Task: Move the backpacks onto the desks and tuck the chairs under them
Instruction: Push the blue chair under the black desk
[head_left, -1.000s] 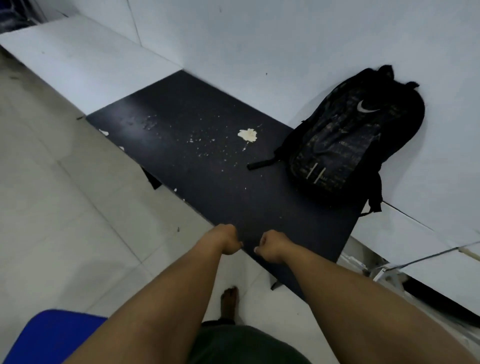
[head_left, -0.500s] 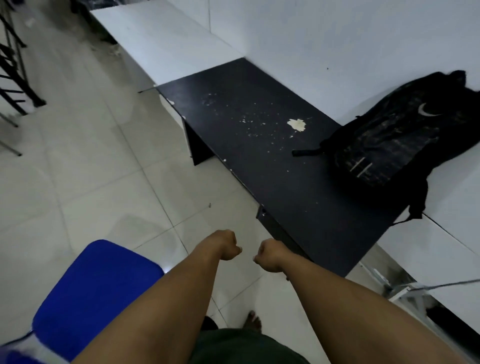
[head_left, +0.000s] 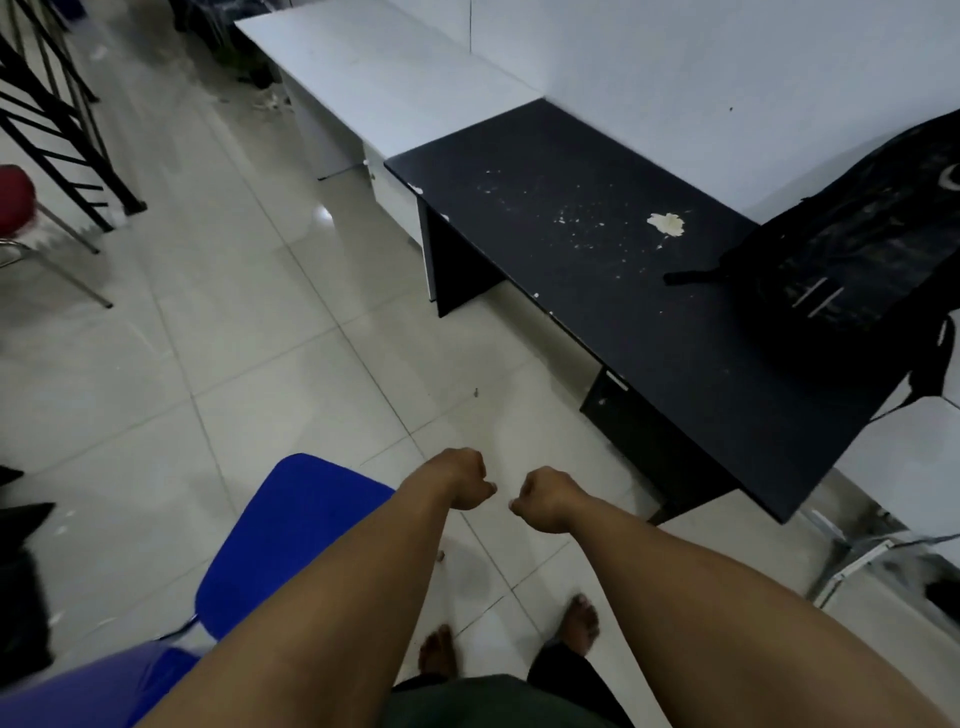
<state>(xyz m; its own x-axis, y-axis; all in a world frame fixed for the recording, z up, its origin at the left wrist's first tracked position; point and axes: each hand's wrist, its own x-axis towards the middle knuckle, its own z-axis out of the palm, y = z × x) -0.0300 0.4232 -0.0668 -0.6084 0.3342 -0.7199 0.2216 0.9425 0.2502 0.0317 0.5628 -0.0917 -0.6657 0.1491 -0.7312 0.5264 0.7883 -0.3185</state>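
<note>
- Left hand (head_left: 464, 486) is clenched in a fist, holds nothing, held out over the floor (head_left: 270, 364).
- Right hand (head_left: 545, 499) is likewise clenched and empty, just beside the left, the two apart by a small gap.
- Both forearms reach forward from the bottom edge; neither hand touches the desk or the chair.
- Backpack (head_left: 852, 260) is black, lies on the right end of the black desk (head_left: 597, 291), its top against the wall (top edge cut off by the frame).
- One strap sticks out leftward across the desktop; another hangs over the right end of the desk.
- Black desk top shows white flecks and one pale chipped patch (head_left: 666, 224), left of the backpack.
- White desk (head_left: 379, 78) stands butted against the far end of the black one, along the same wall.
- Another white surface (head_left: 914, 467) sits past the black desk's near right end (only partly in view).
- Blue chair (head_left: 291, 540) stands on the floor at lower left, under the left forearm, well apart from the black desk, not tucked in.
- Red stool (head_left: 15, 200) with metal legs at the left edge, near a black metal frame (head_left: 62, 119).
- Two bare feet (head_left: 582, 621) on the tiles below the hands.
</note>
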